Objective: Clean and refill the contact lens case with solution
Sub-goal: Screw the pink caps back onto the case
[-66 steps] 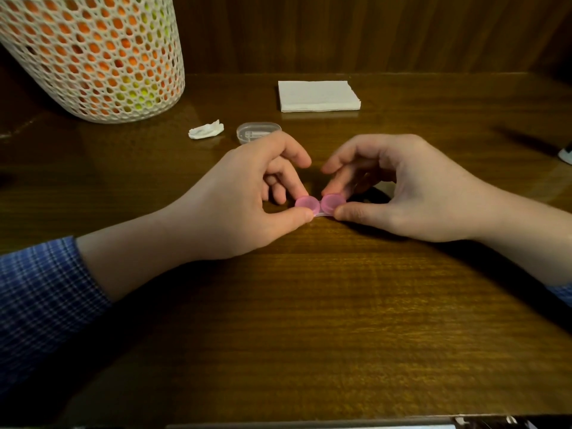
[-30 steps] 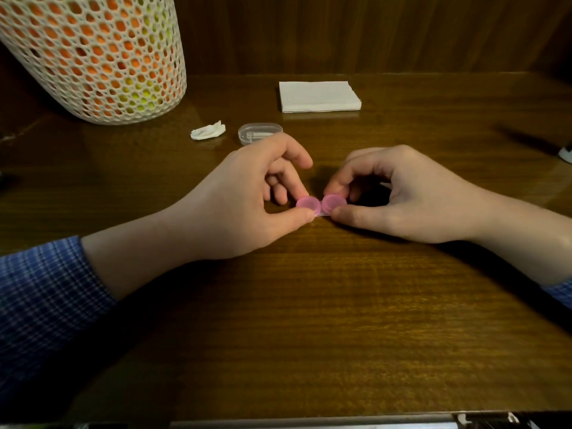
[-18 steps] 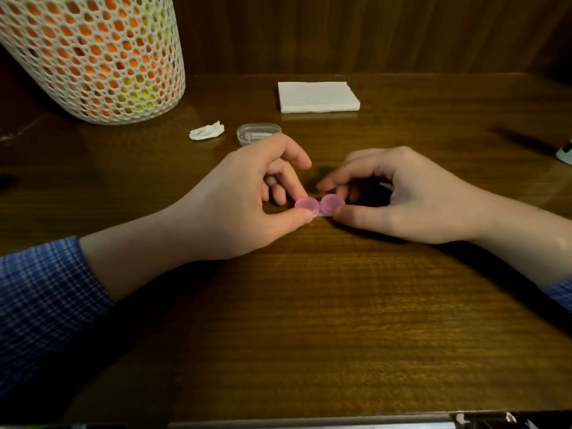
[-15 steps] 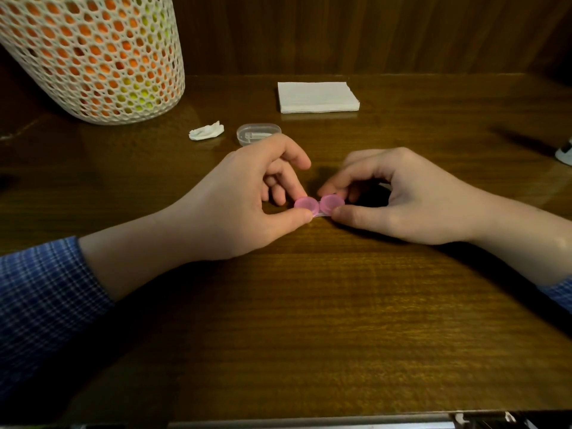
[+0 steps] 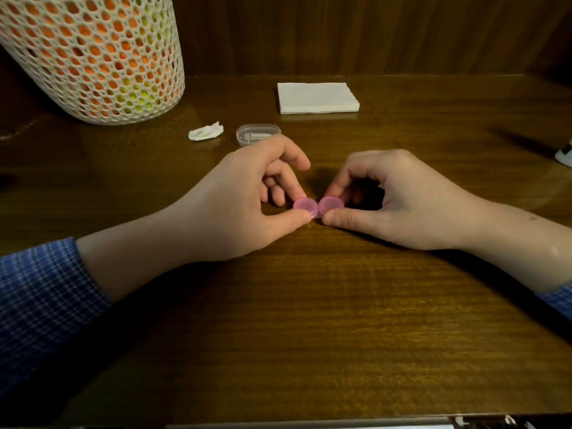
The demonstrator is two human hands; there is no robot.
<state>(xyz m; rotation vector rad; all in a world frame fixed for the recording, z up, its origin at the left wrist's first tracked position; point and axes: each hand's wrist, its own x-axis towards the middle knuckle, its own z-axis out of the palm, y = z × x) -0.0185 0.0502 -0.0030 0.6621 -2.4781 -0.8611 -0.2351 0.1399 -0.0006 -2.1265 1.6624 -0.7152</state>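
Observation:
A small contact lens case (image 5: 318, 207) with two pink round caps lies on the wooden table (image 5: 309, 320) between my hands. My left hand (image 5: 241, 205) pinches the left cap between thumb and fingers. My right hand (image 5: 399, 202) pinches the right cap the same way, its fingers curled over it. The clear base of the case shows only as a sliver below the caps. No solution bottle is in view.
A clear plastic box (image 5: 258, 134) and a crumpled white tissue (image 5: 205, 132) lie behind my left hand. A folded white napkin stack (image 5: 317, 97) sits further back. A white mesh basket (image 5: 93, 54) stands at the far left. A white object (image 5: 565, 154) peeks in at the right edge.
The fingers of my right hand have shifted and curled slightly on the right cap. My left hand and the case have stayed in place.

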